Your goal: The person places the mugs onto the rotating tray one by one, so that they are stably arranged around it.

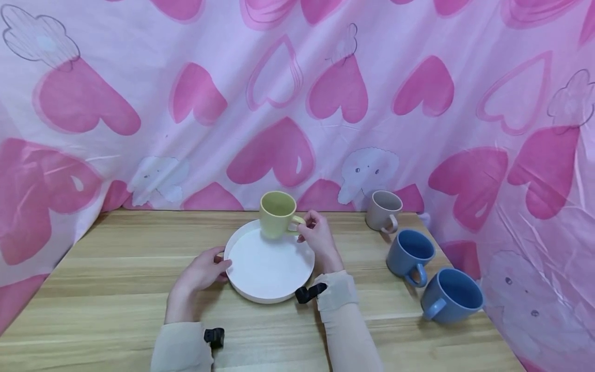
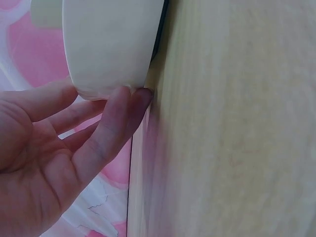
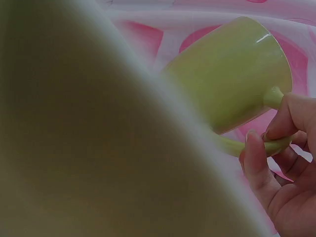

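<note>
A round white plate with a raised rim is at the middle of the table. My left hand grips its left edge, thumb at the rim and fingertips low on the side wall, as the left wrist view shows at the plate's side. A yellow-green mug stands upright at the plate's far part; whether its base touches the plate I cannot tell. On the right, my right hand pinches the mug's handle between thumb and fingers. In the right wrist view, the blurred plate hides part of the mug.
Along the wooden table's right side stand a greyish-beige mug, a blue mug and a second blue mug. A pink cloth with hearts hangs behind the table and down its right side.
</note>
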`<state>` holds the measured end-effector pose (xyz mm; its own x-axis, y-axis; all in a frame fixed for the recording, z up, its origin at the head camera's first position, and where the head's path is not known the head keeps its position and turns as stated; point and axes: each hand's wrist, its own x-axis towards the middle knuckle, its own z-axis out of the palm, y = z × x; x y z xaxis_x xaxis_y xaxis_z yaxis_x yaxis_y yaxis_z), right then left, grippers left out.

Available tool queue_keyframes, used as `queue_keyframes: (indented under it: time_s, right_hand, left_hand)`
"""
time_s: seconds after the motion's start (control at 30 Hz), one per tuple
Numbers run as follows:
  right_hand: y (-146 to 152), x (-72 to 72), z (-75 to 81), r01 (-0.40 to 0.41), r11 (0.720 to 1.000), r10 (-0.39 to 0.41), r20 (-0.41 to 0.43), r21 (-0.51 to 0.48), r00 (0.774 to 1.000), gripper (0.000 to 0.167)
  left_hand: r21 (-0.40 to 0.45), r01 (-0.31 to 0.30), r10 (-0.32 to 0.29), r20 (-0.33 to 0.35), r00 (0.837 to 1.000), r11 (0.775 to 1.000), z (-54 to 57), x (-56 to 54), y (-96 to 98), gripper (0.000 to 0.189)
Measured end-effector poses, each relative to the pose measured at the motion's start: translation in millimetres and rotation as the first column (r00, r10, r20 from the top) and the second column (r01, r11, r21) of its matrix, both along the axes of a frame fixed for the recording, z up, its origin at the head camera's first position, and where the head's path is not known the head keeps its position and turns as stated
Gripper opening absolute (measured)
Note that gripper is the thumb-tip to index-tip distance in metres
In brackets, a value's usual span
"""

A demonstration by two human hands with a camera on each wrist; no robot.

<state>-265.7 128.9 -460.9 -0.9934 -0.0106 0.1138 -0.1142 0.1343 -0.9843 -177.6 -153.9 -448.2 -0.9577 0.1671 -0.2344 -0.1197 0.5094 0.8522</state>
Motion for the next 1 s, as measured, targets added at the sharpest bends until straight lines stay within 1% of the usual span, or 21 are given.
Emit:
queue_keyframes:
  time_s: [0.17,0.33,0.47,0.6,0.8,0.9,1.0]
  right_hand:
    - [-1.4,-0.9,-3.3,-0.008,1.0,0.008,0.016,0.014,1.0,0.012]
    - [-1.6,-0.6,-4.2,-0.016,0.999,0.016,-0.019,0.033,1.0,0.013]
    - [-1.7,-1.0,-5.9,-0.019,0.999,0.02,-0.021,0.043,1.0,0.012]
    - [-2.8,-1.1,-6.7,-0.006,1.0,0.006,0.019,0.03,1.0,0.01]
    - [-4.6,-0.7,-7.1,0.011,1.0,-0.008,0.107,-0.028,0.994,0.012]
    - [-4.9,-0.7,-7.0,0.016,1.0,-0.013,0.112,-0.019,0.994,0.011]
    - [-4.9,-0.6,-5.8,0.019,1.0,-0.019,0.104,0.002,0.994,0.012]
  left_hand:
    - [0.004,0.007,-0.007,-0.004,1.0,1.0,-0.4,0.6,-0.9,0.052]
    - [0.015,0.004,-0.004,-0.009,1.0,1.0,-0.2,1.2,-0.6,0.052]
    - [0.033,0.015,-0.014,-0.026,1.0,0.999,0.2,0.2,0.8,0.051]
    - [0.039,0.017,-0.016,-0.037,0.999,0.999,-0.4,0.3,1.5,0.05]
    - [0.036,0.016,-0.015,-0.039,0.999,0.999,-2.1,0.4,-0.9,0.051]
    - [0.038,0.028,-0.026,-0.04,0.999,0.999,-1.9,-0.4,-1.5,0.052]
    - [0.027,0.022,-0.022,-0.032,0.999,0.999,-1.3,-1.3,-1.7,0.052]
